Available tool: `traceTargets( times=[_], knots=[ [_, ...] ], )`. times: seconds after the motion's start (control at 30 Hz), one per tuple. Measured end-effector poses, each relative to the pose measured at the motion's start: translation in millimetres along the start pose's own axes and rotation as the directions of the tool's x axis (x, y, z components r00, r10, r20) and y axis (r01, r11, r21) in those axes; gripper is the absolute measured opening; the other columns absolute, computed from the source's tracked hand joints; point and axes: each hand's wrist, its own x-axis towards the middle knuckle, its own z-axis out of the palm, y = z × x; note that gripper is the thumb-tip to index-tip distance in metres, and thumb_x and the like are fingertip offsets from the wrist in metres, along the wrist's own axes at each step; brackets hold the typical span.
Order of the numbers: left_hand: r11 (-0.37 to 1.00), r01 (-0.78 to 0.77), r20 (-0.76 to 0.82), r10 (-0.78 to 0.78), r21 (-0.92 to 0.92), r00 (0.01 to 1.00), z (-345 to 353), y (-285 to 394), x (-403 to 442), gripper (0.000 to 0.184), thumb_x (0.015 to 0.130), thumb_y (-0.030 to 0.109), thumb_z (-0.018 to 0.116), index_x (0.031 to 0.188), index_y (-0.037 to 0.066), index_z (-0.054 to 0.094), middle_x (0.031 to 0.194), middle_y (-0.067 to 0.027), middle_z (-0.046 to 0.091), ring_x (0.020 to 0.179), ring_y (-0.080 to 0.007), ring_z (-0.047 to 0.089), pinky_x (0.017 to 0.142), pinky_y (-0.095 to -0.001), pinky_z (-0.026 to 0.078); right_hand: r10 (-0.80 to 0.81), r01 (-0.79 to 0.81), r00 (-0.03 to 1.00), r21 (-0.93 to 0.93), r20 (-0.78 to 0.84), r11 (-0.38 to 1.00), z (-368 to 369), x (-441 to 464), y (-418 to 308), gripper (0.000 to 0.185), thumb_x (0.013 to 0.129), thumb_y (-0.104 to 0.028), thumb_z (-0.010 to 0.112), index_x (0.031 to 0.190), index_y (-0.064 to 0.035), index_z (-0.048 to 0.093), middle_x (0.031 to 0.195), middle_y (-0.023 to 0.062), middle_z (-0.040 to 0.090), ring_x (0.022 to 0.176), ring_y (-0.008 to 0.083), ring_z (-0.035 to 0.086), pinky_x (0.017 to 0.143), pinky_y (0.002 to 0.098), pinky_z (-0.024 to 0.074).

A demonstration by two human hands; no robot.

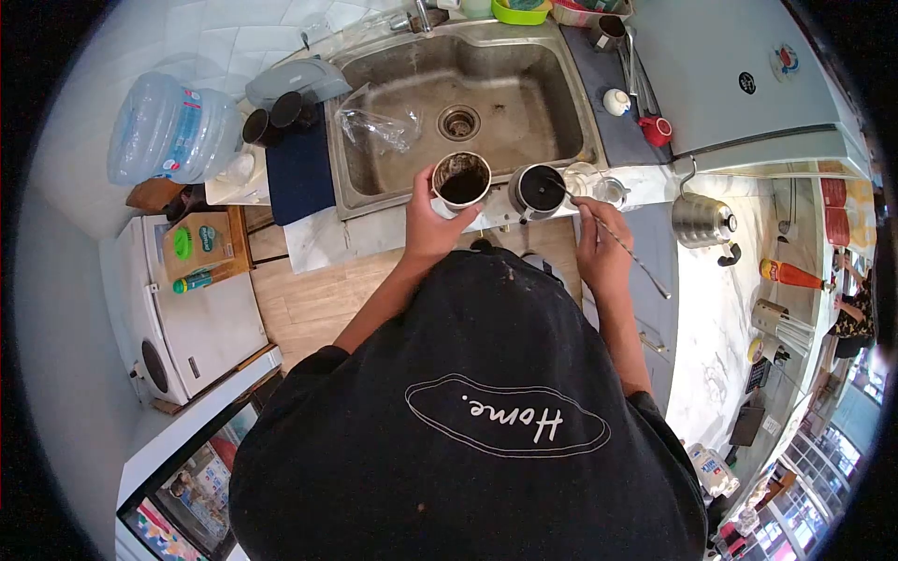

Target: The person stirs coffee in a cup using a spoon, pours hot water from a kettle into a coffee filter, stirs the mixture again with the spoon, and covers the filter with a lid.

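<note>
My left hand [432, 222] is wrapped around a paper cup [475, 168] with dark grounds or residue inside, held over the sink's front edge. Between the fingers of my right hand [601, 245] is a long, thin metal bar spoon [638, 262] with a twisted handle. Its far end reaches into a metal cup [517, 194] with something black in it, just right of the paper cup. Two small glass vessels stand close by, one of them a glass cup [612, 193] beside my right fingers.
The steel sink [580, 112] lies ahead, with a clear plastic bag [379, 126] in its left side. At left are dark cups [262, 128] and a large water bottle [176, 131]. A kettle [700, 222] hangs or stands at right, near a sauce bottle [790, 273].
</note>
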Motion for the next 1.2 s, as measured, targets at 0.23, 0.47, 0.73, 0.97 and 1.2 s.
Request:
traceTargets(
  times=[0.23,0.47,0.73,0.97,1.2],
  knots=[
    [1.0,-0.006,-0.006,0.006,-0.025,1.0,2.1,1.7,4.5,0.081,0.075,0.017,0.091,0.139,0.001,0.044,0.124,-0.0158,0.068,0.117,-0.0243,0.066,0.102,-0.0381,0.05,-0.028,0.029,0.999,-0.008,0.038,1.0,-9.0,-2.0,-7.5,0.011,0.098,-0.003,0.062,0.102,-0.003,0.072,0.097,0.0151,0.073,0.091,0.0337,0.069,0.082,0.0399,0.054],
    [1.0,-0.014,-0.004,0.014,0.002,1.0,2.3,0.0,10.7,0.078,0.076,0.013,0.087,0.14,0.001,0.044,0.125,-0.0161,0.067,0.119,-0.025,0.066,0.102,-0.038,0.05,0.035,-0.033,0.994,0.02,-0.102,0.999,-23.2,-0.8,-11.5,0.009,0.098,-0.005,0.064,0.099,-0.0025,0.073,0.094,0.014,0.073,0.088,0.0316,0.069,0.08,0.0389,0.0541],
    [0.995,-0.07,0.001,0.07,-0.067,0.998,14.3,18.0,31.2,0.077,0.076,0.01,0.085,0.141,0.002,0.043,0.124,-0.0177,0.068,0.118,-0.028,0.067,0.102,-0.0391,0.051,0.283,-0.242,0.944,0.232,-0.167,0.942,-34.2,-0.6,4.0,0.025,0.105,-0.013,0.056,0.1,0.0031,0.074,0.094,0.0119,0.077,0.093,0.0196,0.071,0.087,0.0322,0.0535],
    [0.979,-0.196,0.085,0.191,0.06,0.978,23.3,48.6,72.4,0.08,0.074,0.011,0.086,0.141,0.004,0.044,0.13,-0.0173,0.065,0.124,-0.0281,0.063,0.107,-0.0407,0.048,0.347,-0.223,0.904,0.416,-0.251,0.882,-70.2,38.2,9.9,0.034,0.109,-0.018,0.052,0.1,0.0073,0.073,0.097,0.0108,0.077,0.094,0.0166,0.069,0.091,0.0317,0.0517],
    [0.944,-0.317,0.255,0.285,0.094,0.924,58.6,85.5,134.5,0.079,0.071,0.009,0.087,0.14,0.006,0.047,0.131,-0.0146,0.061,0.125,-0.0262,0.06,0.109,-0.0393,0.045,0.258,-0.137,0.946,0.474,-0.199,0.87,-103.0,108.6,21.3,0.035,0.109,-0.021,0.054,0.1,0.0064,0.074,0.099,0.0114,0.076,0.098,0.0172,0.068,0.095,0.0319,0.05]
  ],
)
